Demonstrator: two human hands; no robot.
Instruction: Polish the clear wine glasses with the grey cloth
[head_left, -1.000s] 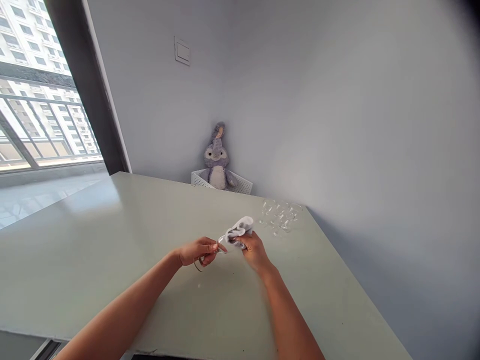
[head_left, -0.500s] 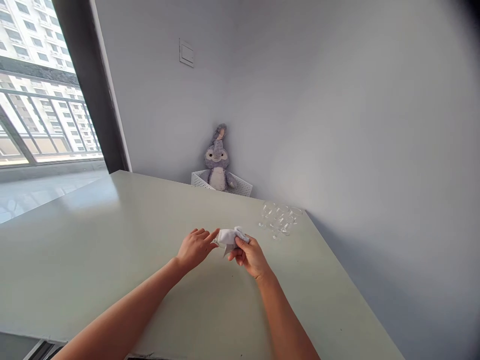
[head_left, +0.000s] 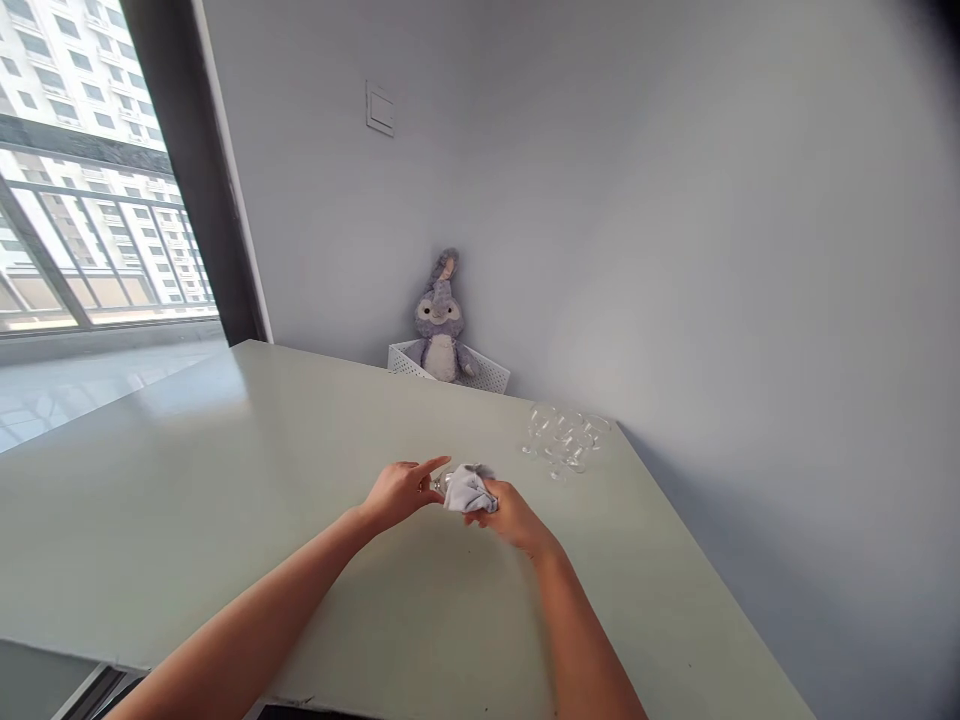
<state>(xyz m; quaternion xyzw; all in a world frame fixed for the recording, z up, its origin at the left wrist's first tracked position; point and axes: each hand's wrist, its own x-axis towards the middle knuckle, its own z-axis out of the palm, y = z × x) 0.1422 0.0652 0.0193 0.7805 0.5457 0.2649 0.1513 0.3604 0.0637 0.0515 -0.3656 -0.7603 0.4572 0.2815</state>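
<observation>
The right hand (head_left: 512, 510) has rolled knuckles-up, gripping the cloth (head_left: 468, 491) against a glass (head_left: 441, 483). The left hand (head_left: 395, 494) stretches its forefinger; its grip I cannot tell.

I'm standing in what seems a home: a plush toy (head_left: 440, 355) is sitting beyond the surface (head_left: 337, 420); left of the surface, a railing (head_left: 97, 195) and apartment block (head_left: 82, 75) are showing.

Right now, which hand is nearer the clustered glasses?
Right. The right hand is left of the clustered glasses, toward the camera; the left hand is farther left, beyond the cloth.
</observation>
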